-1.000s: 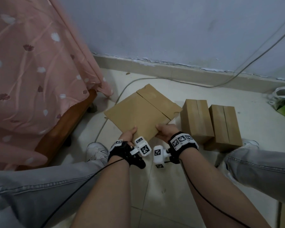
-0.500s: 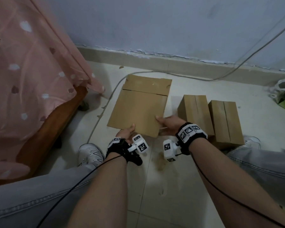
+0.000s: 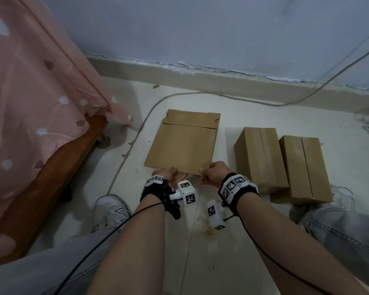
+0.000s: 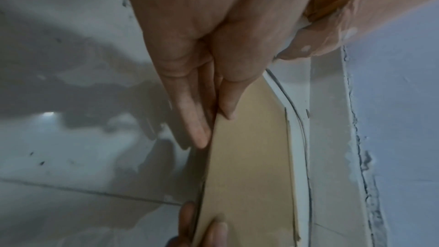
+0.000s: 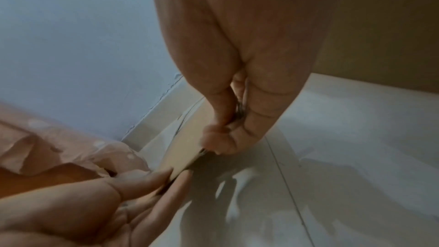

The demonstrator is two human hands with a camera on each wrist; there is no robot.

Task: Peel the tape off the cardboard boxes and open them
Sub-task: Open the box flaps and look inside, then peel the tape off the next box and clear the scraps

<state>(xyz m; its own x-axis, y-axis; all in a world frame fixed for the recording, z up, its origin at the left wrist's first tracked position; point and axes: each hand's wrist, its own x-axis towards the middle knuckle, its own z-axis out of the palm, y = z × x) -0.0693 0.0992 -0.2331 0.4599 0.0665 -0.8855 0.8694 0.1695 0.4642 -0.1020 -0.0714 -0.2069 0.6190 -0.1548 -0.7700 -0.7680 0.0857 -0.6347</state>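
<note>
A flattened brown cardboard box (image 3: 182,143) is held low over the floor, its folded flap at the far end. My left hand (image 3: 171,173) pinches its near edge, thumb on top and fingers beneath, as the left wrist view shows on the cardboard (image 4: 249,157). My right hand (image 3: 211,170) grips the near right corner with curled fingers, seen on the cardboard edge (image 5: 182,149) in the right wrist view. Two closed cardboard boxes (image 3: 259,154) (image 3: 303,167) stand side by side to the right, a seam running down each top.
A bed with a pink flowered sheet (image 3: 36,92) and wooden frame (image 3: 49,177) fills the left. A grey cable (image 3: 200,94) curves over the tiled floor by the wall. My white shoes (image 3: 110,211) (image 3: 341,196) and jeans-clad legs flank the hands. A stain (image 3: 207,224) marks the tile.
The flattened box has turned from a diagonal to square-on in front of me and come lower toward the floor. Both hands have kept hold of its near edge.
</note>
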